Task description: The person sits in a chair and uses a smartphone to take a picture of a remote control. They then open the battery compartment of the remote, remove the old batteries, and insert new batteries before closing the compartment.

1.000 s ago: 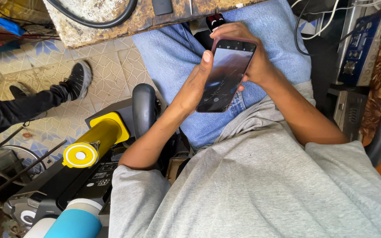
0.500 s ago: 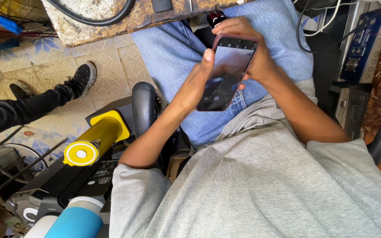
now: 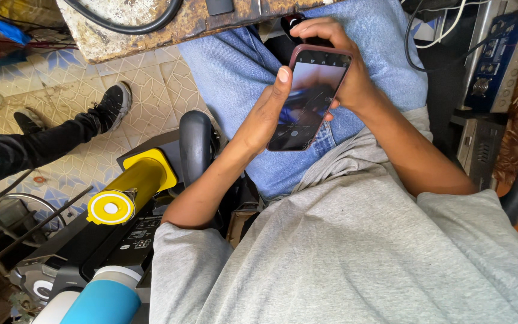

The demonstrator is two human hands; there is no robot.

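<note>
I am seated, looking down at my lap in blue jeans point(image 3: 241, 66) and a grey shirt point(image 3: 361, 252). Both hands hold a smartphone point(image 3: 308, 96) with a dark reddish case, its screen lit and facing me. My left hand point(image 3: 265, 117) grips the phone's left edge, with the thumb resting on the glass near the top left. My right hand point(image 3: 340, 72) wraps around the phone's upper right side from behind. A small dark object with a red spot point(image 3: 292, 23) lies just beyond the phone's top, mostly hidden.
A worn wooden bench edge point(image 3: 169, 24) with a black cable crosses the top. Another person's leg and black shoe point(image 3: 110, 108) rest on the tiled floor at left. A yellow cylinder point(image 3: 130, 189) and a blue one point(image 3: 103, 303) stand lower left. Electronic units point(image 3: 493, 66) sit at right.
The phone and both hands sit slightly higher and steadier over my lap. The other person's foot has shifted a little to the right.
</note>
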